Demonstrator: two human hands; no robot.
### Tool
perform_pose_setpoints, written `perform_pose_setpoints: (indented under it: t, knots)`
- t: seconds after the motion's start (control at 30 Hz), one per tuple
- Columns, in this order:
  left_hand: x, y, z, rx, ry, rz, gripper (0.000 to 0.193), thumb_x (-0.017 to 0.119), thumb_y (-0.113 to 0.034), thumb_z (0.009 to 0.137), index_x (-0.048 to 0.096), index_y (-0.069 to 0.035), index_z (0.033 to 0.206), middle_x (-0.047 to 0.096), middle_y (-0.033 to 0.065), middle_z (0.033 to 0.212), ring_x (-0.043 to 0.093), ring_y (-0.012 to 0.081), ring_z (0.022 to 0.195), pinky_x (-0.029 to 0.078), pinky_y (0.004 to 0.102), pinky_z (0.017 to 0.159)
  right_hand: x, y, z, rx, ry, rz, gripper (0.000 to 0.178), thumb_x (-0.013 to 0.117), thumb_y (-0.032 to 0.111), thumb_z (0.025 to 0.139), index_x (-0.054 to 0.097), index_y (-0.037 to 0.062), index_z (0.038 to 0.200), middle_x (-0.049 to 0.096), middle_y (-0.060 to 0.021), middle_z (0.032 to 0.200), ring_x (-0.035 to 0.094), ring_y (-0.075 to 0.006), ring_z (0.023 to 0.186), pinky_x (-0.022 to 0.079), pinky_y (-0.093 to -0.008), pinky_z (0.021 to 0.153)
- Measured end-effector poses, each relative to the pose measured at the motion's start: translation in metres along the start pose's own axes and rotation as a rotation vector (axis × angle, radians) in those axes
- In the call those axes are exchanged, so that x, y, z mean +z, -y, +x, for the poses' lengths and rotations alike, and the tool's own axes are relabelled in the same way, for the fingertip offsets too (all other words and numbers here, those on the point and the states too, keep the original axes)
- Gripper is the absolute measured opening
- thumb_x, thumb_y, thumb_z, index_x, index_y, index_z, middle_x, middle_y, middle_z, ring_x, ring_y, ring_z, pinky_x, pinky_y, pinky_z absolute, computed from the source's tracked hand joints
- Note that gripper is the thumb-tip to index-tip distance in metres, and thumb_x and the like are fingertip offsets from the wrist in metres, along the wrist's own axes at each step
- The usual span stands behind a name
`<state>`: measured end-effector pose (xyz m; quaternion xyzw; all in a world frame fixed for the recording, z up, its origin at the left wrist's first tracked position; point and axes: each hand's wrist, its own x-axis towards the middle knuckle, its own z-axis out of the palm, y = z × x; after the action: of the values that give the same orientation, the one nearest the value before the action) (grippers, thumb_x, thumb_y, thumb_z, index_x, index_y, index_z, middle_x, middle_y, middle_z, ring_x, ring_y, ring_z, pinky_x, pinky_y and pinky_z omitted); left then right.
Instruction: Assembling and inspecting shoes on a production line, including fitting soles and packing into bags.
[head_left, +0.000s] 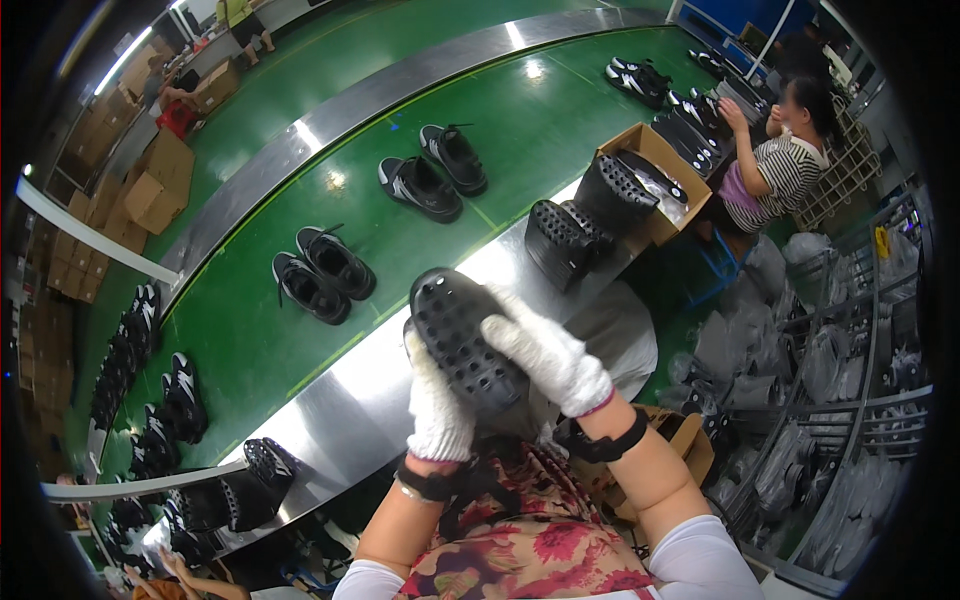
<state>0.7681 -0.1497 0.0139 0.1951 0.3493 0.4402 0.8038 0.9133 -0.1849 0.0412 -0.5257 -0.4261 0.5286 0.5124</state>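
Note:
A black shoe (462,338) is held up in front of me, its studded sole turned toward me. My left hand (438,405), in a white knit glove, grips its left side. Wrapped on the shoe's right side is my right hand (552,350), gloved the same way, with the thumb over the sole. Beyond my hands, two pairs of black and grey shoes stand on the green belt: a nearer pair (322,272) and a farther pair (432,172). To the right, black studded soles (565,240) rest on the metal edge.
A metal ledge (345,405) runs between me and the belt. An open cardboard box (690,215) with soles stands at the right, beside a seated co-worker (775,165) in a striped top. Wire racks (850,400) of plastic-wrapped items fill the right. More shoes (185,400) line the left.

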Motion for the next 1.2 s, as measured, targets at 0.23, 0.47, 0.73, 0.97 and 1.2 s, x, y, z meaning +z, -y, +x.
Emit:
perform_pose_setpoints:
  t: [0.23, 0.47, 0.73, 0.97, 1.2]
  knots:
    - [0.006, 0.082, 0.06, -0.252, -0.103, -0.046, 0.067, 0.028, -0.062, 0.102, 0.045, -0.011, 0.143, 0.055, 0.0134, 0.136, 0.053, 0.0324, 0.125, 0.046, 0.0531, 0.103, -0.086, -0.119, 0.042, 0.248, -0.114, -0.082, 0.071, 0.058, 0.043, 0.098, 0.04, -0.0054, 0.146, 0.053, -0.0164, 0.14, 0.049, -0.0198, 0.128, 0.037, -0.0315, 0.11]
    - [-0.004, 0.105, 0.093, -0.307, -0.056, -0.127, 0.076, 0.018, -0.068, 0.1, 0.039, -0.013, 0.149, 0.049, 0.0173, 0.144, 0.051, 0.0404, 0.128, 0.044, 0.0631, 0.102, -0.09, -0.114, 0.048, 0.296, -0.174, -0.182, 0.085, 0.06, 0.052, 0.093, 0.035, -0.0084, 0.148, 0.04, -0.0241, 0.151, 0.038, -0.0289, 0.142, 0.029, -0.0351, 0.117]
    - [0.018, 0.114, 0.127, -0.135, -0.071, 0.05, 0.073, 0.019, -0.066, 0.101, 0.046, -0.015, 0.145, 0.054, 0.0091, 0.14, 0.053, 0.0281, 0.126, 0.044, 0.0479, 0.104, -0.102, -0.064, 0.058, 0.216, -0.242, -0.451, 0.084, 0.053, 0.058, 0.093, 0.036, -0.0025, 0.149, 0.042, -0.0272, 0.149, 0.038, -0.0355, 0.142, 0.03, -0.0383, 0.116]
    - [0.034, 0.113, 0.129, -0.072, 0.016, 0.058, 0.063, 0.021, -0.052, 0.107, 0.04, -0.009, 0.149, 0.051, 0.0133, 0.143, 0.049, 0.0253, 0.131, 0.042, 0.04, 0.108, -0.11, -0.05, 0.069, 0.286, -0.207, -0.586, 0.098, 0.068, 0.057, 0.082, 0.027, 0.0056, 0.154, 0.045, -0.0285, 0.145, 0.046, -0.041, 0.133, 0.039, -0.0424, 0.11]
    - [0.039, 0.094, 0.091, 0.048, -0.011, 0.05, 0.061, 0.034, -0.054, 0.105, 0.041, -0.011, 0.148, 0.053, 0.0125, 0.141, 0.056, 0.0266, 0.125, 0.047, 0.0414, 0.105, -0.088, -0.025, 0.048, 0.074, -0.202, -0.622, 0.09, 0.072, 0.045, 0.084, 0.033, 0.0003, 0.151, 0.044, -0.0265, 0.148, 0.044, -0.0365, 0.137, 0.035, -0.0389, 0.114]
